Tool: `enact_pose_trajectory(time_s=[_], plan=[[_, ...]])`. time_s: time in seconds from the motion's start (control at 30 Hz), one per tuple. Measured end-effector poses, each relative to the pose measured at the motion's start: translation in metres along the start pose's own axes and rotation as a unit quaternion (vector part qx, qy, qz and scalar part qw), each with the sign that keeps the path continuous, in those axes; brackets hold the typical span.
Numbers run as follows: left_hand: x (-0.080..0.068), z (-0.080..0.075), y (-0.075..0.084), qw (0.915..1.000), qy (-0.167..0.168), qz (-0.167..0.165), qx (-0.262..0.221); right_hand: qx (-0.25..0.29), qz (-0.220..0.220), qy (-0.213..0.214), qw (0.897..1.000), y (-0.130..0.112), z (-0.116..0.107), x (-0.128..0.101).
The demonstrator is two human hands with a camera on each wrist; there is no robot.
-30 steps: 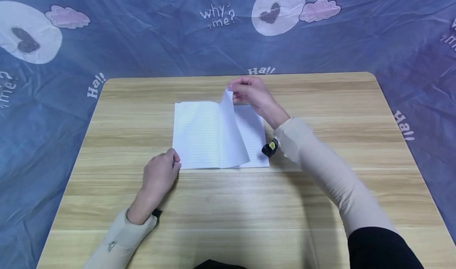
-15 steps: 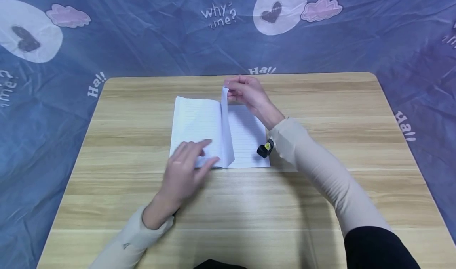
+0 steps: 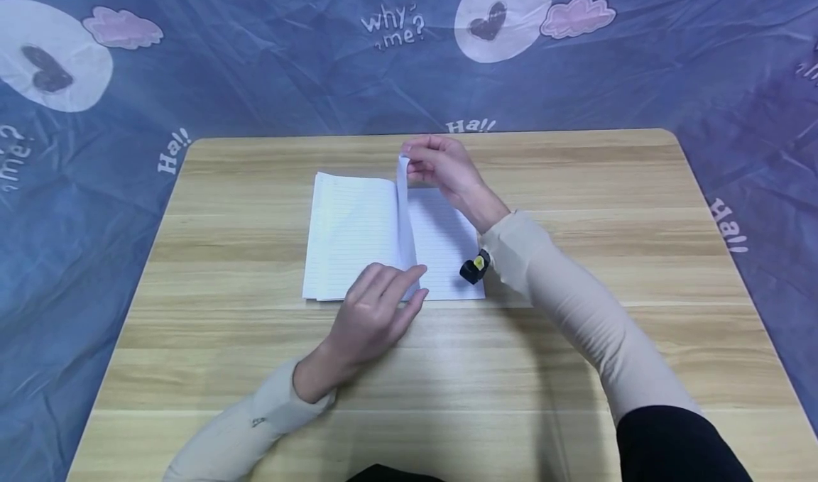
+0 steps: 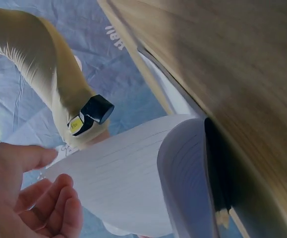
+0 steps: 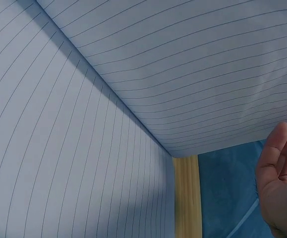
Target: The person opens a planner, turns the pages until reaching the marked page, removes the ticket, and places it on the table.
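Both hands work at an open lined notebook (image 3: 358,237) lying flat near the middle of a wooden table (image 3: 575,340). At the far edge of the notebook, the right hand (image 3: 441,166) pinches the top corner of a single page (image 3: 404,212) between thumb and fingers, holding that page raised so it stands almost on edge above the spine, between the left and right halves of the book. Nearer the person, the left hand (image 3: 377,315) reaches in from the near side with its fingers extended and loosely spread, the fingertips (image 3: 418,294) resting at the near bottom edge of the raised page where it meets the spine; it curls round nothing. From the left wrist view, the lifted sheet (image 4: 128,183) bows overhead with the left hand's relaxed fingers (image 4: 54,208) just below it. From the right wrist view, the curved page (image 5: 193,74) arches over the flat lined page (image 5: 69,158) beneath, and part of the right hand (image 5: 279,183) shows at the right edge. A small black device with a yellow spot (image 3: 476,265) is strapped at the right wrist, hovering over the right-hand page near its right edge. Cream sleeves (image 3: 575,304) cover both forearms. Behind and around the table hangs a blue printed cloth (image 3: 255,56).
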State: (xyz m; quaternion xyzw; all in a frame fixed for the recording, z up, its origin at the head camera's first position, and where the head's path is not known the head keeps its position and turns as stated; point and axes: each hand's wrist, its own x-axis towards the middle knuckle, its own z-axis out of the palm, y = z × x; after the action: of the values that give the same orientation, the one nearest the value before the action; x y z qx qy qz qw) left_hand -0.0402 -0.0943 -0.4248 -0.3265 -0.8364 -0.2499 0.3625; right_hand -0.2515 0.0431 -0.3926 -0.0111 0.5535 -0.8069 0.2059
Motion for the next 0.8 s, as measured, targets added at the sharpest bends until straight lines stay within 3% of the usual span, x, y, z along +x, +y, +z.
enact_pose_trajectory(time_s=[0.17,0.3,0.57,0.7,0.77,0.8], plan=[[-0.002,0.004,-0.001,0.9986,0.046,-0.017,-0.020,-0.001,-0.001,-0.004,1.000,-0.001,0.001,0.000],[-0.004,0.003,-0.003,0.9935,0.086,-0.051,-0.055,-0.006,-0.003,-0.008,1.000,-0.001,0.001,-0.001],[-0.014,-0.009,-0.010,0.9811,0.097,-0.140,-0.092,-0.018,-0.012,-0.009,1.000,-0.005,-0.008,-0.002],[-0.021,-0.018,-0.014,0.9756,0.089,-0.181,-0.086,-0.101,-0.027,-0.009,0.994,-0.008,-0.029,-0.006],[-0.026,-0.022,-0.016,0.9730,0.083,-0.201,-0.077,-0.187,-0.036,-0.017,0.981,-0.008,-0.043,-0.009],[-0.028,-0.025,-0.017,0.9712,0.080,-0.212,-0.074,-0.246,-0.042,-0.023,0.968,-0.008,-0.051,-0.010]])
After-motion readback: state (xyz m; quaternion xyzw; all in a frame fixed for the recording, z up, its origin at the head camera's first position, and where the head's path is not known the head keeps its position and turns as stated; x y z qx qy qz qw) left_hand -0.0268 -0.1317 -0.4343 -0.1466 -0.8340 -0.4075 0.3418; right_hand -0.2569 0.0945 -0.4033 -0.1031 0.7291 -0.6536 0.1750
